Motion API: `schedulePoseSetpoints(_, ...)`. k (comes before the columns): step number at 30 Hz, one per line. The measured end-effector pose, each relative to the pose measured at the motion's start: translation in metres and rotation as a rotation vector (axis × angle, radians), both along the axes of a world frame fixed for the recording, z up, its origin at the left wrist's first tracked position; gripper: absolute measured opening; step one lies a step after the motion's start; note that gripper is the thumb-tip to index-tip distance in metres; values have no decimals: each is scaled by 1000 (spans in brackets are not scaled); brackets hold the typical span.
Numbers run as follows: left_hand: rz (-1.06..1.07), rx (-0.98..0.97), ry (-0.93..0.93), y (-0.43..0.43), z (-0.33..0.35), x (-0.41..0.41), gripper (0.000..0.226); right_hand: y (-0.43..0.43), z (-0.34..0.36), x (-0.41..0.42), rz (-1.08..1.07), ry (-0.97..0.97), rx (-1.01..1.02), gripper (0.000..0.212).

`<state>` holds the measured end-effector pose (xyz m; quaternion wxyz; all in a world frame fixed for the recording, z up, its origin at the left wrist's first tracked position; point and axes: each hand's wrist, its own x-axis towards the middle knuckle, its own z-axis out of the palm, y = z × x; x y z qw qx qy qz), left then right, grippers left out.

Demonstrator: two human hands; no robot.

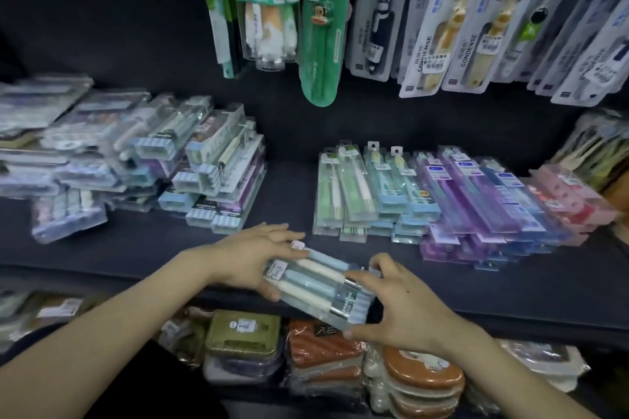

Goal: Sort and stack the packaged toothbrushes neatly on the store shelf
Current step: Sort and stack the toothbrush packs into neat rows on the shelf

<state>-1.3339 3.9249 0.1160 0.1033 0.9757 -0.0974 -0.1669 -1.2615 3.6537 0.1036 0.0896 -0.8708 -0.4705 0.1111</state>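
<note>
held packs (pixel 316 282), both hands, over the front edge of the shelf (pixel 299 214). the left hand (pixel 252 255) pinched the far end, fingers laid along the far side and thumb under the near side. the right hand (pixel 401 309) clasped the near end, thumb on top and fingers curled beneath. the packs appeared to be a small bundle of clear cases, not yet set down, between the loose heap (pixel 170 163) at left and the sorted rows (pixel 425 194) at right.

step in hand, as judged: squaring up a gathered bundle before placing it. the long axis ran diagonally, from far-left to near-right. the tab end pointed away and left; the striped blue base pointed toward the person and right. the rows lay with tabs to the back and bases to the front. the next move would therefore call for a turn to bring the axis front-to-back, then a placement on or just beside the matching blue row, edges flush.
</note>
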Motion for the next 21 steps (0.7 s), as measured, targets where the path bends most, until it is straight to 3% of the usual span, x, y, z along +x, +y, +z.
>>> schedulePoseSetpoints(4, -17, 21, -56, -1, 3, 15, 74, 3, 4, -8, -43, -28, -22, 91)
schedulePoseSetpoints(8, 74, 17, -244, 7, -5, 8, 63, 13, 7, -17, -48, -112, -55, 85)
schedulePoseSetpoints(14, 511, -181, -544, 0, -26, -38, 51, 37, -1, -37, -69, -143, 15, 66)
schedulePoseSetpoints(17, 641, -448, -456, -8, -29, -52, 49, 55, -3, -39, -99, -188, 30, 64)
schedulePoseSetpoints(21, 524, -441, -365, -18, -33, -52, 78, 86, -6, -33, -148, -180, 77, 61)
